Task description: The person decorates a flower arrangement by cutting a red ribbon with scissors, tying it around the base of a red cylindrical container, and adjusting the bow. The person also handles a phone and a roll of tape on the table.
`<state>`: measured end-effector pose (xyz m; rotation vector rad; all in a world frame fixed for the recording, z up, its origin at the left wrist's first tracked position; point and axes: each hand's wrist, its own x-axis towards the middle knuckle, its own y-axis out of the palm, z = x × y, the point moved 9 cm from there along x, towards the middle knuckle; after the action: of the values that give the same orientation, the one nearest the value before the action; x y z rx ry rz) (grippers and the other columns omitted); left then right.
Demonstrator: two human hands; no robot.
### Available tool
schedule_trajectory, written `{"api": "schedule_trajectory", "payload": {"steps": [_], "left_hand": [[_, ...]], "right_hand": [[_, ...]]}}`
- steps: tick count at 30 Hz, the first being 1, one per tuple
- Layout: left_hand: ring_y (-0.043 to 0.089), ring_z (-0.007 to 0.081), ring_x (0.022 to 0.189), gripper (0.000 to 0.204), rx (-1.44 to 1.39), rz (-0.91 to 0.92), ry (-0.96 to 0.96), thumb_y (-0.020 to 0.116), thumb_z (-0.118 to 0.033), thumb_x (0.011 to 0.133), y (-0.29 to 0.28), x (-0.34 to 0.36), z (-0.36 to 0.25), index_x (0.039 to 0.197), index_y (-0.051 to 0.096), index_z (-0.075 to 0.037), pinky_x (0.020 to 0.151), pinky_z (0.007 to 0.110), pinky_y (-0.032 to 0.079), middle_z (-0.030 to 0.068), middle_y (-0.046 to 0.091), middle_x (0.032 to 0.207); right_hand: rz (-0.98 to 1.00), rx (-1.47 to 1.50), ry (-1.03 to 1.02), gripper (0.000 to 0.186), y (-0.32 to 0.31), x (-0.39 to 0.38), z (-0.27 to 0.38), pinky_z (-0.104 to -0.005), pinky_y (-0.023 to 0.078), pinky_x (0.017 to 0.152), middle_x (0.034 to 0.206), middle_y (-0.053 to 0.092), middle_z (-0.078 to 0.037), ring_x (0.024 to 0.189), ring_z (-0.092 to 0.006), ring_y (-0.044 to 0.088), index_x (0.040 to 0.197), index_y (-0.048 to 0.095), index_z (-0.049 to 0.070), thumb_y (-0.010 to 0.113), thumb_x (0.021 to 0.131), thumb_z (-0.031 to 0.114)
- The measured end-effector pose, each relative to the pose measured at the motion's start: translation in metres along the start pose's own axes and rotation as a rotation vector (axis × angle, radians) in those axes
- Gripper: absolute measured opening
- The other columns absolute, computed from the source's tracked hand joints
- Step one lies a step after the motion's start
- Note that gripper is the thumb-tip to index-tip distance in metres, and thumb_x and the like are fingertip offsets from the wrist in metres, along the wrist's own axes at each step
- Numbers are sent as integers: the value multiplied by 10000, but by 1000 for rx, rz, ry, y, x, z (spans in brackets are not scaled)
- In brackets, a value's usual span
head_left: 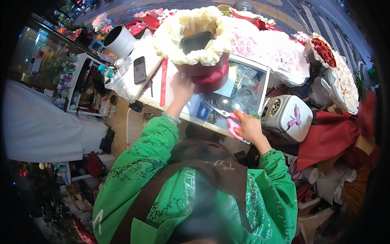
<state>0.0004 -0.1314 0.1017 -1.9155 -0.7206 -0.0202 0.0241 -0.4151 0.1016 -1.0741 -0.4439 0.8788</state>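
Observation:
A round dark red box (216,67) with a broad satin band stands on the glass-topped counter. Cream ruffled petals (164,34) ring its top, and a dark flat object (196,42) sits in the middle. My left hand (182,86) is up against the box's lower left side; glare and the box hide its fingertips, so I cannot tell what they hold. My right hand (248,127) is closed on pink-handled scissors (221,112), their blades parted and pointing left toward the box. A strip of red ribbon (163,83) lies left of my left hand.
A phone (139,70) lies on white wrapping at the left, near a white cylinder (119,41). Pink and white bouquets (286,59) crowd the counter's far right. A pink glue gun (295,116) rests on a white bin (284,130). Red wrapping (325,136) hangs beside it.

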Motion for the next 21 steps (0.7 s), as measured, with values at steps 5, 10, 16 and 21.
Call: {"api": "schedule_trajectory", "payload": {"steps": [5,10,16,21], "left_hand": [[439,309,1077,370,-38,13,36,618,-194,673,-3,-3,11,1022,593,-74,851,444,390,120,445,1167],[443,311,1049,424,-181,221,-65,670,-235,641,1,2,24,1021,590,-64,855,413,408,127,436,1125],[470,336,1028,327,-354,242,-148,680,-207,627,7,-2,34,888,575,-40,867,404,416,146,451,1051],[489,305,1034,492,-439,299,-208,686,-183,626,1,-2,25,1036,489,5,881,369,420,165,481,1090]], "right_hand": [[-85,-24,-46,588,-12,39,7,-420,479,722,886,603,-160,851,-341,593,1191,463,150,654,682,376],[-26,152,38,636,-14,67,22,-432,468,773,960,600,-194,906,-372,580,1201,449,119,636,713,481],[101,273,109,740,-4,73,25,-413,459,798,1042,607,-198,948,-372,584,1192,474,56,685,671,536],[131,341,112,773,4,73,30,-404,457,807,1049,611,-199,958,-360,590,1207,473,45,690,661,548]]}}
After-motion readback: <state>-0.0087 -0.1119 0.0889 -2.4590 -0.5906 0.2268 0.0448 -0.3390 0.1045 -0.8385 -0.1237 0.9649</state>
